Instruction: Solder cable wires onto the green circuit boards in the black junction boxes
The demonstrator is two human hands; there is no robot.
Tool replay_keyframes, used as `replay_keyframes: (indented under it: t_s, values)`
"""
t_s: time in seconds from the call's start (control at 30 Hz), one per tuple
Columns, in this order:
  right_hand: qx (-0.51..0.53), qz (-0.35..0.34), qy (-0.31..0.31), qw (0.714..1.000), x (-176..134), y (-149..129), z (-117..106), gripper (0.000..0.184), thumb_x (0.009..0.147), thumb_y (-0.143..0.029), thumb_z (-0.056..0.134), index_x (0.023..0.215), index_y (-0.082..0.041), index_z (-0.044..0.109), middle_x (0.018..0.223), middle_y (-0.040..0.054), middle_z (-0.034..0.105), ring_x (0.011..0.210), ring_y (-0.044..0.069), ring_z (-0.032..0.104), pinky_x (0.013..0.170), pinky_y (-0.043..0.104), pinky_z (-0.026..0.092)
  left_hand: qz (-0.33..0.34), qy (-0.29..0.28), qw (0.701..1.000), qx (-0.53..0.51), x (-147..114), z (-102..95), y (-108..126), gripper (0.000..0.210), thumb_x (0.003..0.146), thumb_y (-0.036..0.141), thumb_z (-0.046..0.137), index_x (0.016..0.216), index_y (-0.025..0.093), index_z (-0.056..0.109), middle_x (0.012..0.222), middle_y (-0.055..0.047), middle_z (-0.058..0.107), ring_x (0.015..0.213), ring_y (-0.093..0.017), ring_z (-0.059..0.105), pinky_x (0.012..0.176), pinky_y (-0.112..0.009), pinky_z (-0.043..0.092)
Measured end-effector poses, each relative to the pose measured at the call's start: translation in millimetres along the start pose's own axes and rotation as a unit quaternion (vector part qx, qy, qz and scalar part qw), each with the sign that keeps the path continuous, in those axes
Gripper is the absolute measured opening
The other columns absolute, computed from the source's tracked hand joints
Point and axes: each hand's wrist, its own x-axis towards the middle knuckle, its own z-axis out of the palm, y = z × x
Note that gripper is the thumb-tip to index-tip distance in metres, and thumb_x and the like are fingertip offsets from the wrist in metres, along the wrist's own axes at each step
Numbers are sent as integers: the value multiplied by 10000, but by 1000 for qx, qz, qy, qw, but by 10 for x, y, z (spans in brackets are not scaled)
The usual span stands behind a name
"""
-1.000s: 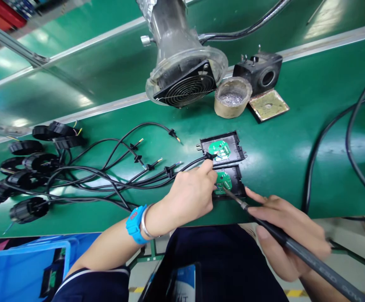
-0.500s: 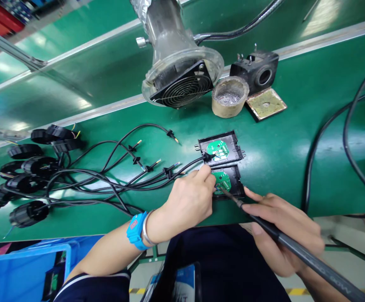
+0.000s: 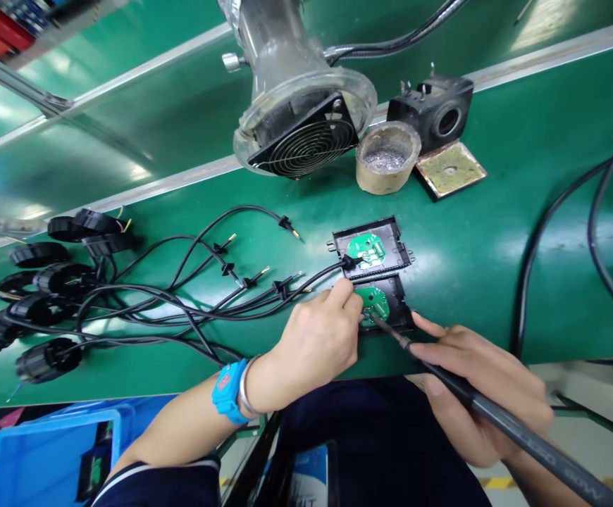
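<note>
My right hand [image 3: 483,394] is closed around a soldering iron [image 3: 444,377], and the iron's tip reaches the near green circuit board [image 3: 378,301]. That board lies in a black plastic case [image 3: 402,317]. At the board's left edge my left hand [image 3: 320,327] is closed in a pinch on a cable, whose thin wire ends show by the fingertips; most of it is hidden under the hand and arm. Just beyond is a second black case [image 3: 395,243] with a green board [image 3: 367,250], joined by a black cable [image 3: 317,273].
Several black cables [image 3: 180,308] with round black housings [image 3: 47,359] spread over the left of the green bench [image 3: 459,260]. A fume extractor [image 3: 306,141] hangs at the back, beside a solder-filled pot [image 3: 383,176], an iron stand [image 3: 433,113] and a sponge tray [image 3: 451,169]. A blue crate [image 3: 47,458] sits below left.
The view has shifted very slightly. Both hands keep their hold, and the iron's tip stays at the near board with hardly any movement.
</note>
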Motion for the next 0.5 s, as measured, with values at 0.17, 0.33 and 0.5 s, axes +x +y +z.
replay_keyframes:
  t_s: [0.17,0.33,0.5]
  values:
    - [17,-17,-6,1000,36,-6,26,344,687,-20,569,1015,-85,652,829,74,656,756,194,648,832,492,589,3,16,1000,14,-2,5,12,127,875,186,430,841,175,551,869,-39,523,620,-163,534,420,-286,393]
    - [27,-16,-11,999,16,-12,16,352,686,-20,557,1012,-109,656,810,59,646,701,175,633,861,506,584,3,8,1000,13,7,-4,16,120,868,184,435,840,175,552,875,-39,530,620,-159,534,412,-286,373]
    - [22,23,13,999,-69,0,-11,326,714,-62,559,1020,-114,660,852,84,628,870,247,659,775,455,589,11,25,999,34,7,3,17,119,865,184,444,826,179,556,853,-35,532,599,-156,523,426,-304,361]
